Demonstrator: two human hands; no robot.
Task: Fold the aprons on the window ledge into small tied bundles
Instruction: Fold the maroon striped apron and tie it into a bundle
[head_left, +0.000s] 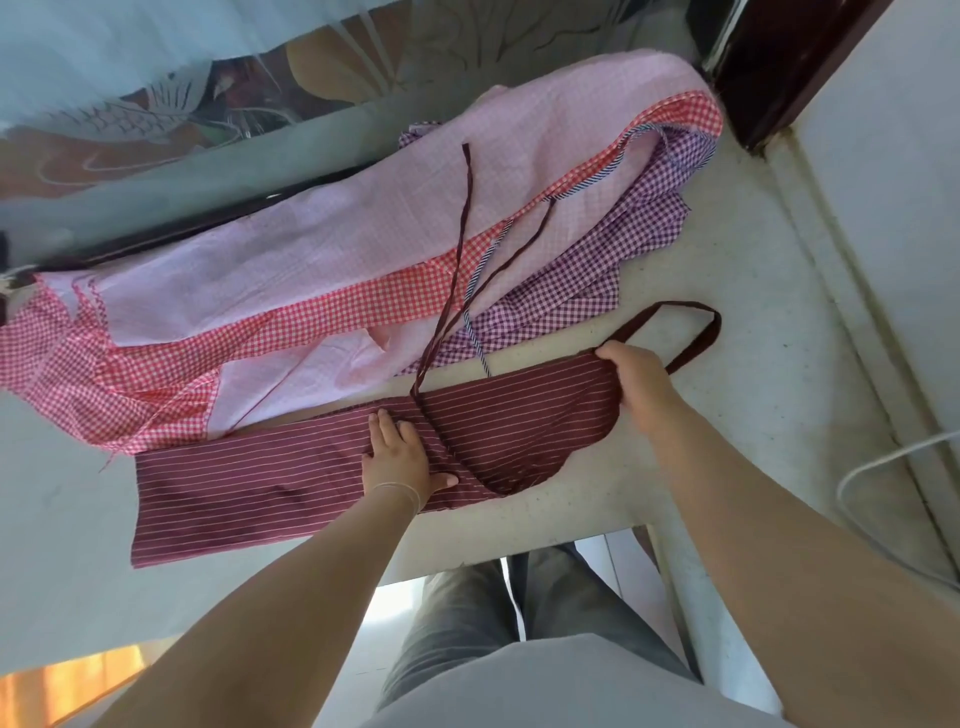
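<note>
A maroon striped apron (249, 499) lies folded lengthwise into a long strip along the near edge of the pale window ledge (727, 322), right in front of the person. The left hand (400, 457) is laid flat on the middle of the strip, fingers straight and together, thumb stretched out to the side, pressing the cloth down; a thin bracelet (400, 491) circles that wrist. The left forearm reaches up from the lower left, nearly straight. The right hand (636, 384) is at the bib end of the strip, fingers curled over the fabric's edge and gripping it, with the forearm coming in from the lower right. The two hands are set well apart along the apron. The neck loop (711, 325) trails out past the right hand onto the ledge, and the dark waist ties (462, 234) run away from the strip across a heap of other aprons: pale pink (363, 218), red gingham (363, 306) and purple gingham (587, 270), lying against the patterned window glass (156, 104).
</note>
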